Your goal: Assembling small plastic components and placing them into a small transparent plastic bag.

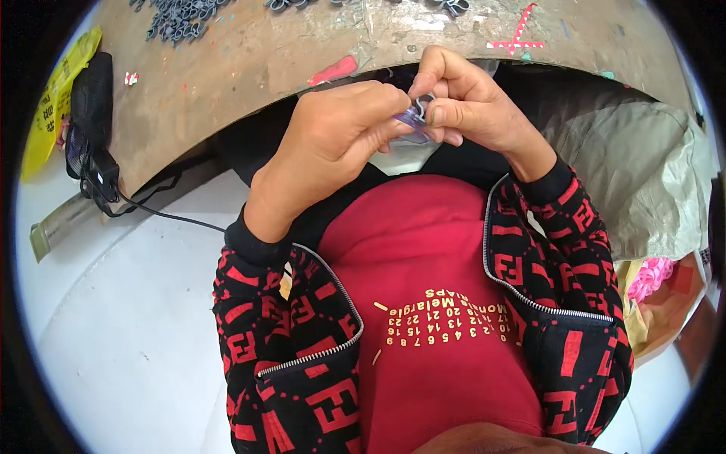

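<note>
My left hand (333, 129) and my right hand (473, 102) meet just in front of the table edge, both with closed fingers. Pinched in my left fingers is a small clear, purplish plastic piece (411, 117). Between my right thumb and fingers is a small grey curved piece (422, 104), bent like a loop or hook. The two pieces touch or overlap; I cannot tell whether they are joined. My fingertips hide much of both.
A worn brown table (249, 53) curves across the top, with a pile of grey looped pieces (178, 19) at its far left. A yellow bag (57, 98) and a black cord (170, 216) are on the left. At right are a pale sack (635, 166) and a box with pink items (650, 278).
</note>
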### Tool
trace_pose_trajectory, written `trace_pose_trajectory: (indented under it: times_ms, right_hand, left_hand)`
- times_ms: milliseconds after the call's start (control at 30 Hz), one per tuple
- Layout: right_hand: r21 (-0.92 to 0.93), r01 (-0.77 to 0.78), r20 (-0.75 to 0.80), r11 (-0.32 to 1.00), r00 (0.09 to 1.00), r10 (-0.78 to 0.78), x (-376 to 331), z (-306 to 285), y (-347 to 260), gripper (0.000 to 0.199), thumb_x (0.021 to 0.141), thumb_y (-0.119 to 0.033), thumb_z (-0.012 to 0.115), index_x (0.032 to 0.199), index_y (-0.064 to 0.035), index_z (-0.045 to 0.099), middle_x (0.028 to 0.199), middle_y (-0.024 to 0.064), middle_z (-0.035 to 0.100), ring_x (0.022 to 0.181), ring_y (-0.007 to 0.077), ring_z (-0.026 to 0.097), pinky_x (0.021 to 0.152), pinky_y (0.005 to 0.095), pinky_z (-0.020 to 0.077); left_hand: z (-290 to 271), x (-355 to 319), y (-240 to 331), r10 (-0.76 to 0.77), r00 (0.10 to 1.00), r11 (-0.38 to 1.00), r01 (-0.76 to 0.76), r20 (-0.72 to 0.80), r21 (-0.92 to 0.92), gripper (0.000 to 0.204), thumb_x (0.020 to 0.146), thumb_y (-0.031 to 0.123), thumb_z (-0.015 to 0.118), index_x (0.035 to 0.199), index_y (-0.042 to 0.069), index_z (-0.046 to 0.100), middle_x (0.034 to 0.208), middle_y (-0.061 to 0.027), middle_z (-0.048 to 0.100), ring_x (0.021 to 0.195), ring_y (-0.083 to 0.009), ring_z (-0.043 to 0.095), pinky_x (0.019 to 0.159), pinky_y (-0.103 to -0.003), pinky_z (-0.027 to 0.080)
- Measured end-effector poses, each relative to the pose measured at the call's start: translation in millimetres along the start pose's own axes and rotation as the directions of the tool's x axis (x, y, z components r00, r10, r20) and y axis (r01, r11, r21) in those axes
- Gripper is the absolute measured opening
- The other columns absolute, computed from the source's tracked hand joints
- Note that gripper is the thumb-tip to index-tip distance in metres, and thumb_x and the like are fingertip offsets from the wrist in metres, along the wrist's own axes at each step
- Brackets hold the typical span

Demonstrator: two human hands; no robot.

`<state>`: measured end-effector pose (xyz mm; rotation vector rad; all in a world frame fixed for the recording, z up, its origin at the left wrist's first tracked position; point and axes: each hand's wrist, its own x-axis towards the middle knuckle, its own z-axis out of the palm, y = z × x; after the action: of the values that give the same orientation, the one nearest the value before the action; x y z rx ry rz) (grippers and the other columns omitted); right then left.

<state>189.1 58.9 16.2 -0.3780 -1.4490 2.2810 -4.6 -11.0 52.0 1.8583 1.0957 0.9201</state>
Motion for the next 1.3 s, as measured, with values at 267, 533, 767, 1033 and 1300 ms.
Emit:
trace_pose_trajectory:
  times_ms: [267,533,767,1033,1300]
  right_hand:
    - [-0.438,-0.052,0.185,0.897,0.972,0.147,15,-3,-42,0.025,0.085,-0.020,0.061,0.093,-0.0057,0.041,0.067,-0.0016,0.048,0.054,0.0035,0.045,0.045,0.0167,0.0335]
    - [-0.686,0.017,-0.095,0.727,0.989,-0.112,-4,-6,-4,0.034,0.083,-0.016,0.060,0.113,-0.0034,0.047,0.070,0.0004,0.051,0.064,0.0086,0.049,0.058,0.0229,0.0409]
    - [-0.929,-0.047,-0.227,0.367,0.856,-0.464,-5,-39,-44,0.015,0.080,-0.006,0.060,0.094,-0.0006,0.060,0.082,0.0066,0.058,0.072,0.0150,0.057,0.064,0.0250,0.0445]
    - [-0.997,-0.058,-0.079,0.056,0.827,-0.556,10,-81,-31,0.014,0.080,-0.006,0.061,0.094,-0.0044,0.060,0.085,0.0037,0.054,0.068,0.0139,0.055,0.059,0.0251,0.0439]
    - [-0.972,-0.107,-0.218,0.207,0.735,-0.642,16,-76,-21,0.008,0.079,-0.005,0.061,0.085,-0.0025,0.056,0.088,0.0024,0.056,0.059,0.0089,0.051,0.053,0.0221,0.0402]
  left_hand:
    - [11,-10,-13,-0.351,0.914,0.691,0.400,0.203,-0.602,0.011,0.086,0.009,0.056,0.093,0.000,0.055,0.071,-0.0067,0.060,0.056,-0.0095,0.057,0.051,-0.020,0.045]
    - [24,-12,-36,-0.428,0.892,0.719,0.433,0.143,-0.544,0.013,0.089,0.012,0.054,0.095,0.000,0.055,0.073,-0.0035,0.058,0.060,-0.0061,0.053,0.054,-0.020,0.043]
    - [43,-25,-71,-0.373,0.925,0.918,0.379,-0.065,0.120,0.018,0.084,0.010,0.056,0.099,0.000,0.059,0.076,-0.0098,0.061,0.061,-0.0184,0.057,0.061,-0.028,0.046]
    - [22,9,-17,-0.116,0.989,0.962,0.136,-0.096,0.238,0.021,0.079,0.010,0.060,0.100,0.006,0.062,0.091,-0.0124,0.062,0.079,-0.0287,0.060,0.069,-0.035,0.047]
    - [-24,94,-56,0.392,0.878,0.597,-0.014,-0.276,0.802,0.015,0.076,0.009,0.060,0.090,0.009,0.064,0.092,-0.0064,0.060,0.079,-0.0264,0.059,0.067,-0.034,0.047]
